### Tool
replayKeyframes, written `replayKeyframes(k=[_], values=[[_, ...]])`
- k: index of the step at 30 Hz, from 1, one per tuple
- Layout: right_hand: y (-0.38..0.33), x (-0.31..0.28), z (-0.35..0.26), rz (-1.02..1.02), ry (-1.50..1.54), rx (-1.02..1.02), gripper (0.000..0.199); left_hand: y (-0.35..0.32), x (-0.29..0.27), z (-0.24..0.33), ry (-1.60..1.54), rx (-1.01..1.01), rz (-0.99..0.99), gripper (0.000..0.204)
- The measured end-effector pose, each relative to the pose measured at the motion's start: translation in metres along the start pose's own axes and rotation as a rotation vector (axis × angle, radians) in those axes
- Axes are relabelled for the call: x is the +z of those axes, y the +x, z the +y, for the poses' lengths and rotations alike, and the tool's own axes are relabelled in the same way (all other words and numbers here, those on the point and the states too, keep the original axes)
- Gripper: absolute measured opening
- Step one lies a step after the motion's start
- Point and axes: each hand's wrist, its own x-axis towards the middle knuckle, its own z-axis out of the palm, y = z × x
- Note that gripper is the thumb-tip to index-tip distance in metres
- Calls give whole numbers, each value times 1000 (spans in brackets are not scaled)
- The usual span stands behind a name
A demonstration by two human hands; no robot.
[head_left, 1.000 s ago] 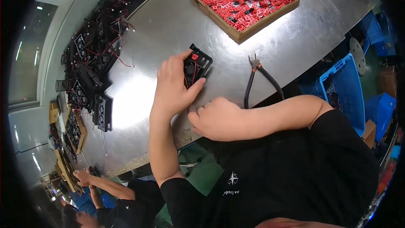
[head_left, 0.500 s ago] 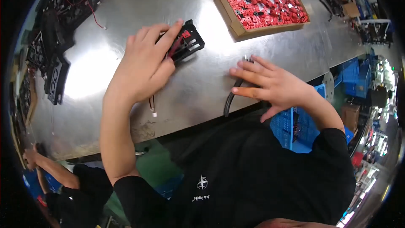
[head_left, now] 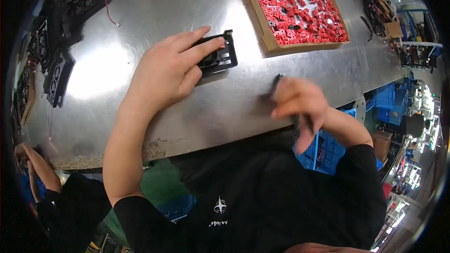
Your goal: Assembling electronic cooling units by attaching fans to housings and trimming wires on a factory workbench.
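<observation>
Brown carton (head_left: 381,143) near blue bins (head_left: 395,113)

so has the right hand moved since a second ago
Yes, rightward: it was left of the cardboard tray's near corner, and now the right hand is in front of the tray's near side.

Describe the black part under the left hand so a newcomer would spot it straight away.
On the metal table, find the shallow cardboard tray of red pieces. Just left of its near corner lies the black part, partly covered by the left hand. Unlike the black fan units at far left, it sits alone under the fingers.
</observation>
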Motion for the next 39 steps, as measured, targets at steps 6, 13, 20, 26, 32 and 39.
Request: replayKeyframes(k=[6, 13, 20, 26, 32, 39], values=[[50, 12, 17, 536, 247, 362, 55, 1, -6, 11, -34, -86, -3, 69], [74, -9, 36, 454, 792, 313, 69, 3, 5, 23, 71, -128, -21, 73], [116, 11, 19, 495, 919, 194, 93, 0, 15, 30, -51, -30, 24, 68], [109, 23, 32, 360, 801, 278, 93, -2, 14, 29, -82, -33, 3, 68], [127, 36, 16, 703, 636, 369, 102, -3, 17, 35, -45, -90, 5, 67], [151, 53, -18, 654, 326, 640, 116, -9, 22, 35, 5, -103, 96, 63]])
